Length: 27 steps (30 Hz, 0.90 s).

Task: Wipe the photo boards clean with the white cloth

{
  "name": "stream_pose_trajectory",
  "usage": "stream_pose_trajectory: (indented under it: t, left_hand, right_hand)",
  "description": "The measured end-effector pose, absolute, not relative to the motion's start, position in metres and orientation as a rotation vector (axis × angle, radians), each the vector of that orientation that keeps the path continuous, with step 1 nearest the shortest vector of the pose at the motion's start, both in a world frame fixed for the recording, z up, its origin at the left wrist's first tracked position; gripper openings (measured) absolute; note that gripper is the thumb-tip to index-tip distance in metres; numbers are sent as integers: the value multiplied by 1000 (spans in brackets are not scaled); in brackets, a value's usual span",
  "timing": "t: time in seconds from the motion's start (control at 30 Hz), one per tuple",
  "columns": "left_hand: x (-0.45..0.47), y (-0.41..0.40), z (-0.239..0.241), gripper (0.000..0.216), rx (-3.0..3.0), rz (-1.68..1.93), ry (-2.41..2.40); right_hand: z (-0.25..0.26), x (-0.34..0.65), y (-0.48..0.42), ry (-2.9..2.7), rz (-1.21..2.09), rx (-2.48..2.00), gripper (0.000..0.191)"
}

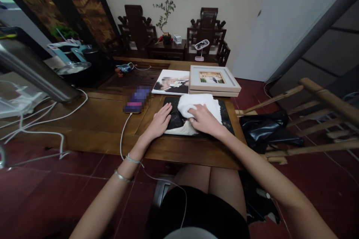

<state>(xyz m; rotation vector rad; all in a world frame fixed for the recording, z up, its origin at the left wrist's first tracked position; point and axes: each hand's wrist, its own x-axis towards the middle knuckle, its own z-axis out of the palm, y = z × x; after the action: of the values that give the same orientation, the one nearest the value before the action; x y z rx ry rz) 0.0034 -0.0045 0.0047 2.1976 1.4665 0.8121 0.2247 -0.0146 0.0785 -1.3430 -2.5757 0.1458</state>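
A dark flat panel with a pale area along its near edge, perhaps a picture [174, 117], lies on the wooden table [185, 151] in front of me. My left hand [161, 120] rests flat at its left edge, fingers stretched out and holding nothing. With bent fingers, my right hand [204, 118] grips a folded white cloth [209, 102] and presses it onto the panel. The cloth hides much of the panel's upper right part. What the panel depicts cannot be made out.
Behind the panel lie a photo print [171, 84] and stacked framed pictures [231, 78]. A phone [137, 99] with a white charging cable [121, 140] is to the left. Farther left stand a metal cylinder [42, 71] and tangled cables [42, 132]. A bamboo rack [288, 89] stands at right.
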Motion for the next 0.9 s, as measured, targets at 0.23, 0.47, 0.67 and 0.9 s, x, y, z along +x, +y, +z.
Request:
stream_pose_trajectory:
  t: [0.23, 0.47, 0.67, 0.9]
  left_hand:
    - [5, -7, 11, 54, 2090, 1039, 1392]
    - [4, -11, 18, 60, 1971, 1283, 1368]
    - [7, -13, 17, 61, 2068, 1205, 1358]
    - [9, -12, 14, 51, 2212, 1019, 1403]
  right_hand:
    - [66, 205, 0, -2671, 88, -1238, 32]
    - [73, 197, -33, -2916, 182, -784, 29]
    - [90, 221, -65, -2974, 344, -654, 24]
    - [94, 244, -57, -2862, 336, -1025, 14]
